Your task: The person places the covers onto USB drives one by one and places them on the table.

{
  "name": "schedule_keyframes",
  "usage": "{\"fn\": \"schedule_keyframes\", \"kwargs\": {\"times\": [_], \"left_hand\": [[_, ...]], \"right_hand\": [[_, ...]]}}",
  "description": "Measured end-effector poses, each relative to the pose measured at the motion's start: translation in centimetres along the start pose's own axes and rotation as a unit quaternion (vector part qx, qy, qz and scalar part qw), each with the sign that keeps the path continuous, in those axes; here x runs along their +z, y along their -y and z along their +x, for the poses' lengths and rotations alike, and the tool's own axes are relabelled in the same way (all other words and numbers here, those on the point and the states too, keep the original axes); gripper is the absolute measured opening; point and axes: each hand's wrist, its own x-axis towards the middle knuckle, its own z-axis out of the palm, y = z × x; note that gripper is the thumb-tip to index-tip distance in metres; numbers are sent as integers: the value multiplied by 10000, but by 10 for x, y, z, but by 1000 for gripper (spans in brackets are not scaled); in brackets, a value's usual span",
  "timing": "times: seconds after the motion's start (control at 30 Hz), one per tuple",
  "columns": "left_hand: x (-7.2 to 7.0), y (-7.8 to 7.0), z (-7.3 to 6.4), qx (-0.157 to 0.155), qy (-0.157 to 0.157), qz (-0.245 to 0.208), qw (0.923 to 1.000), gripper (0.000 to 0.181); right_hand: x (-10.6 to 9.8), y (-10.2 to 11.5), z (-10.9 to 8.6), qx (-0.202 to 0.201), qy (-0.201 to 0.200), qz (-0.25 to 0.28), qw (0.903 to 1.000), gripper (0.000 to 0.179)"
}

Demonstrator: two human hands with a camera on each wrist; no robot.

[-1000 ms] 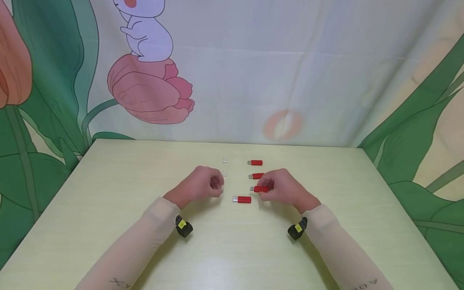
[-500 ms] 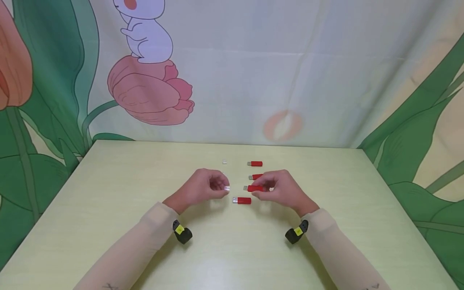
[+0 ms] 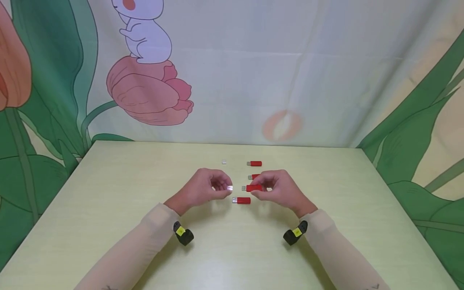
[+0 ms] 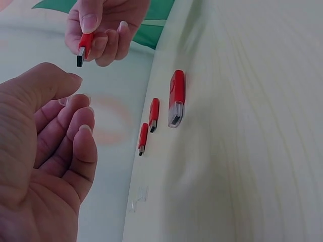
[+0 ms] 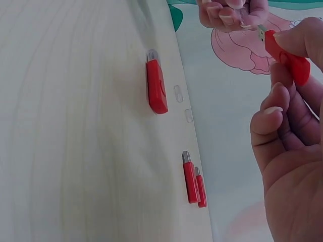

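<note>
Facing the cap (image 3: 230, 188) across a gap, head view: drive (image 3: 253, 188), axis crosswise, pinched by right hand (image 3: 280, 186); left hand (image 3: 204, 185) pinches cap. Left wrist view: cap barely visible, apparently thumb-to-forefinger. Right wrist view: plug (image 5: 261, 34) toward left hand.

Behind the pale yellow, faintly wood-grained tabletop (image 3: 232, 253) hangs a whitish fabric backdrop (image 3: 232, 84) printed with a white cartoon animal (image 3: 151, 42) sitting on a sideways pink flower (image 3: 145, 92), an orange flower (image 3: 13, 68) and broad dark-green leaves (image 3: 50, 60) at far left, a blurred peach ring (image 3: 269, 127), and pointed green leaves (image 3: 409, 143) at right.
</note>
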Motion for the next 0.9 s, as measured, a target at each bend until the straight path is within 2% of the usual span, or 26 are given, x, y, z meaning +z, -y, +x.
{"fn": "schedule_keyframes", "kwargs": {"times": [0.17, 0.5, 0.9], "left_hand": [[0, -3, -1, 169, -129, 13, 9998, 16], [3, -7, -2, 513, -471, -296, 9971, 12], [6, -10, -1, 563, -340, -365, 9972, 20]], "right_hand": [[2, 3, 0, -130, -19, 256, 9996, 15], [1, 6, -1, -235, -93, 467, 9986, 15], [1, 7, -1, -370, -86, 510, 9980, 18]]}}
